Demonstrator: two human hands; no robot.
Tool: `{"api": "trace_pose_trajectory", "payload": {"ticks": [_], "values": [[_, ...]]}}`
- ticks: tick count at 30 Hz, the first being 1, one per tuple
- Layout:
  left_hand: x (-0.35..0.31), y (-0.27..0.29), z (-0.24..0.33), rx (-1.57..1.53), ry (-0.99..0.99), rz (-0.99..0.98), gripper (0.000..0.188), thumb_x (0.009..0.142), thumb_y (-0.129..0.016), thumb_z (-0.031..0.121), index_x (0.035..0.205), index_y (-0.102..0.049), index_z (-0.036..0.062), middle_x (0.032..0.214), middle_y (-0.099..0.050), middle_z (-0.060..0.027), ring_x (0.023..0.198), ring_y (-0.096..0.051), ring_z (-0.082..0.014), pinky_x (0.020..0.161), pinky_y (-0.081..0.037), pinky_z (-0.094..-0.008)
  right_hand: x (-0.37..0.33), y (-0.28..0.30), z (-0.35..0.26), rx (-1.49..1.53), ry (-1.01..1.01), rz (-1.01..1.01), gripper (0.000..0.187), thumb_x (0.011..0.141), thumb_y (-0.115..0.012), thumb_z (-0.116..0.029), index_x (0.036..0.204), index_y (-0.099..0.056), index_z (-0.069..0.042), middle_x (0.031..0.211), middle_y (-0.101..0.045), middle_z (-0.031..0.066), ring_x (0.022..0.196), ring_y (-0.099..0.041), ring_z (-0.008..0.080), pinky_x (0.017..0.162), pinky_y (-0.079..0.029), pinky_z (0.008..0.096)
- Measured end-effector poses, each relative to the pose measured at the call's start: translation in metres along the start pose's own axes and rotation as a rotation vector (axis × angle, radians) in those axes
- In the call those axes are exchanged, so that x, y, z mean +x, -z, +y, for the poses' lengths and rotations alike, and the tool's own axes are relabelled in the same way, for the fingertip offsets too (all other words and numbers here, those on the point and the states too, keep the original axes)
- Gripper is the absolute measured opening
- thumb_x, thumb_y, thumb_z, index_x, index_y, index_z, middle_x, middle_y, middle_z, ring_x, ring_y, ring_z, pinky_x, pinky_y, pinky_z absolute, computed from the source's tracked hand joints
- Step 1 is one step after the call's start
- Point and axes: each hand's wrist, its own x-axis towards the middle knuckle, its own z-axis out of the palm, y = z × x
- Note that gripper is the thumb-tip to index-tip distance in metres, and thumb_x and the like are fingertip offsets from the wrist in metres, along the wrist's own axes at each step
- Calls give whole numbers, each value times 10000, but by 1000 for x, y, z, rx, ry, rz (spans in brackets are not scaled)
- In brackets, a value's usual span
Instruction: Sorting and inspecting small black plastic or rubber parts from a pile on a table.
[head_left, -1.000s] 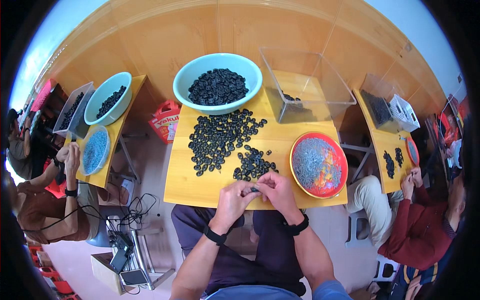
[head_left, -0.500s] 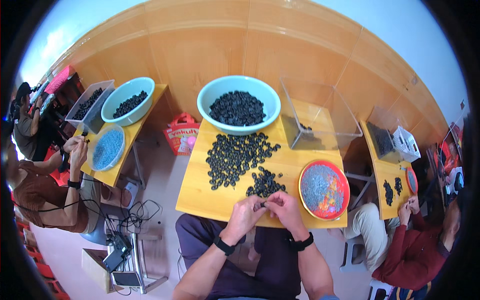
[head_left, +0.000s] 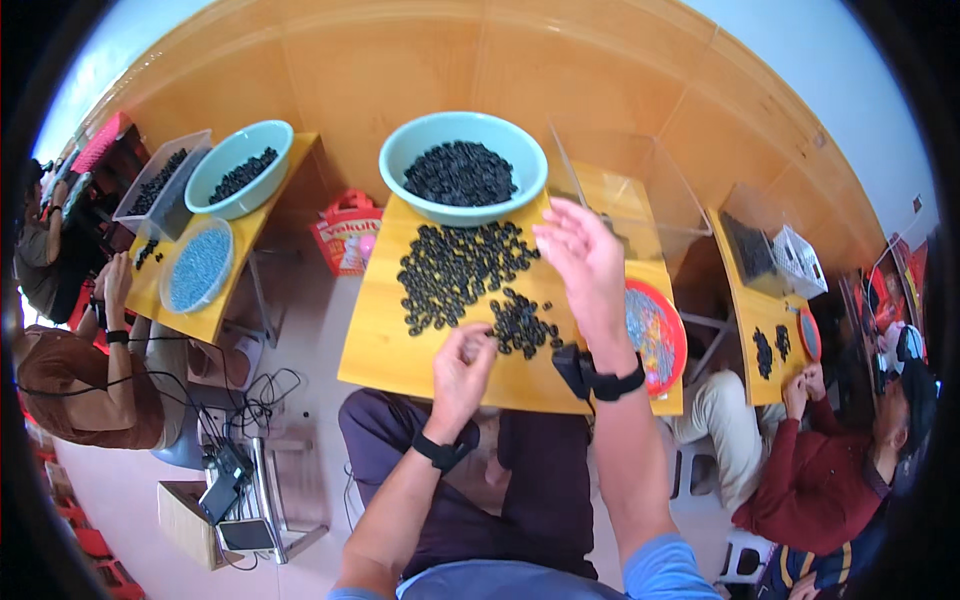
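My left hand point(head_left: 465, 365) is low over the near part of the yellow table point(head_left: 385, 360), its fingers curled and thumb against them. Its fingertips are beside a small pile of black oval plastic pieces point(head_left: 522, 325); whether one is pinched there is too small to tell. My right hand point(head_left: 585, 250) is raised in front of the clear plastic bin point(head_left: 680, 205), fingers stretched and thumb apart, with nothing visible in them. Beyond the small pile spreads a larger scatter of black pieces point(head_left: 455, 275). A red round tray point(head_left: 677, 335) of small grey pins is partly hidden behind my right forearm.
A light-blue basin point(head_left: 395, 185) of black pieces stands at the table's far edge. To the left, a person point(head_left: 95, 390) works at a table with a tub of blue pins point(head_left: 202, 265). Another person point(head_left: 815, 485) sits at the right table. Cables point(head_left: 245, 400) lie on the left.
My hands have come apart from their joined hold on a small black piece. The right has risen toward the clear bin; the left has moved to the small pile. The view has shifted slightly.
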Motion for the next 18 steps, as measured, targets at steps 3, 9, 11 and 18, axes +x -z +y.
{"api": "trace_pose_trajectory", "payload": {"ticks": [3, 9, 11, 18], "values": [[3, -1, 1, -25, -40, 100, 147, 947, -595, -19, 1092, -581, 2, 778, -537, 59, 650, -450, 0, 578, -373, -166, -9, 10, 6, -165, -84, -28, 248, 881, -670, -31, 1121, -664, 30, 975, -715, 123, 857, -690, 165, 762, -550, 297], [0, -3, 3, 45, -21, 68, 119, 943, -606, -13, 1062, -605, -1, 779, -547, 57, 652, -457, 2, 581, -382, -164, -83, 41, 55, -783, -126, -194, 103, 838, -657, -34, 922, -716, -40, 852, -700, 150, 773, -690, 293, 683, -539, 375], [-5, -4, 6, 92, 45, 16, 95, 931, -624, -11, 1026, -633, -11, 785, -573, 46, 659, -471, 1, 601, -405, -166, -100, 53, 67, -940, -109, -279, 105, 825, -651, -37, 912, -708, -46, 866, -689, 140, 801, -666, 345, 699, -530, 430], [-5, -3, 0, 113, 11, 6, 126, 929, -623, -17, 1055, -623, -8, 784, -567, 48, 654, -476, -7, 604, -411, -176, -114, 45, 66, -932, -100, -305, 200, 810, -681, -28, 1009, -696, -41, 896, -654, 129, 803, -666, 305, 699, -517, 395]]}}
